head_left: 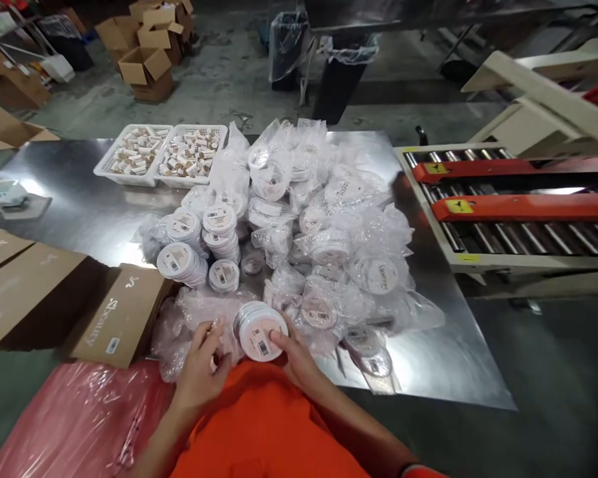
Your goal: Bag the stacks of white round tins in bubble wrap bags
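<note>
Grip: left hand [202, 366], right hand [296, 352] on round container stack [262, 334], label end tilted up.

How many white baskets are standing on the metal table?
2. One basket and another basket stand side by side at the far edge of the metal table. No others are visible.

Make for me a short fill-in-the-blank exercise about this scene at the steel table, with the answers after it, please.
Beside the left hand, the right hand holds a short stack of round white containers, whose top face shows a small ____.
Many other round containers on the flat steel table are wrapped in clear ____.
The open brown cardboard box stands to the person's ____.
The metal roller conveyor carries two long ____ bars.

Answers: barcode; bubble wrap; left; orange
</note>
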The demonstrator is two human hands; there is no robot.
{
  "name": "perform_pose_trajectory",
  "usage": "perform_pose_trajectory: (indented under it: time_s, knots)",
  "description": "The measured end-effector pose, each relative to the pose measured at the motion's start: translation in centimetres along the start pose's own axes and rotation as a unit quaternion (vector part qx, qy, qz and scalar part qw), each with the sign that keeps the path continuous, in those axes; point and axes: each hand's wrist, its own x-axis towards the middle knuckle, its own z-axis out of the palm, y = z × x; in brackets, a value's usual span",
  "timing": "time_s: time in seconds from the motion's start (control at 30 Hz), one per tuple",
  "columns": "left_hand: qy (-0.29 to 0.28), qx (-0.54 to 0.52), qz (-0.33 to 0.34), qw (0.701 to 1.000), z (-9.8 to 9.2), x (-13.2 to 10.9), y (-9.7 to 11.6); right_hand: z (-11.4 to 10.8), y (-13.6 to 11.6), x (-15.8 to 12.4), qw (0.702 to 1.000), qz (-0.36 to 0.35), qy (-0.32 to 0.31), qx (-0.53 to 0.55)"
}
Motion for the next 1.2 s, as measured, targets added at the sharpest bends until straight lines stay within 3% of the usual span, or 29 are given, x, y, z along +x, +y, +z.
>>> perform_pose_trajectory:
  time_s: [0.1,0.2,0.33,0.47,0.53,0.63,0.67,0.73,0.8,0.83,0.93,1.03,1.2]
  knots:
    - [0.099,0.048,0.076,0.991,0.7,0.1,0.8,0.9,-0.9,-0.8,0.969,-0.134,-0.036,-0.206]
    - [0.156,0.078,0.166,0.971,1.2,0.4,2.0,1.9,-1.0,-1.2,0.939,-0.163,-0.058,-0.297]
    - [0.186,0.109,0.193,0.957,1.3,0.9,2.5,2.5,-0.3,-1.2,0.937,-0.149,0.039,-0.314]
    - [0.235,0.107,0.177,0.95,1.6,1.1,2.0,2.5,0.1,-1.0,0.909,-0.186,0.107,-0.357]
    - [0.226,0.083,0.162,0.957,2.0,0.9,2.0,2.6,-0.2,-0.9,0.881,-0.212,0.12,-0.406]
    - [0.138,0.006,0.139,0.981,2.6,0.4,2.8,2.8,-1.0,-0.5,0.834,-0.239,0.118,-0.483]
    - [0.106,-0.022,0.136,0.985,2.6,0.4,3.2,2.7,-1.3,-0.3,0.839,-0.227,0.102,-0.485]
    - [0.073,-0.053,0.133,0.987,2.5,0.6,3.8,2.5,-2.1,0.0,0.894,-0.154,0.043,-0.419]
    - [0.074,-0.078,0.081,0.991,1.8,1.3,4.2,2.1,-2.9,0.3,0.964,-0.017,-0.027,-0.266]
    - [0.083,-0.1,0.031,0.991,1.3,1.7,4.3,1.9,-3.2,0.4,0.982,0.056,-0.051,-0.172]
    - [0.107,-0.22,-0.147,0.958,0.0,2.7,4.5,1.5,-3.4,0.4,0.981,0.184,-0.036,0.045]
    - [0.104,-0.316,-0.234,0.913,-0.7,2.9,4.7,1.7,-2.5,0.2,0.975,0.19,0.032,0.107]
    - [0.099,-0.329,-0.247,0.906,-0.3,2.2,4.5,2.4,-0.6,-0.3,0.992,0.117,0.031,0.043]
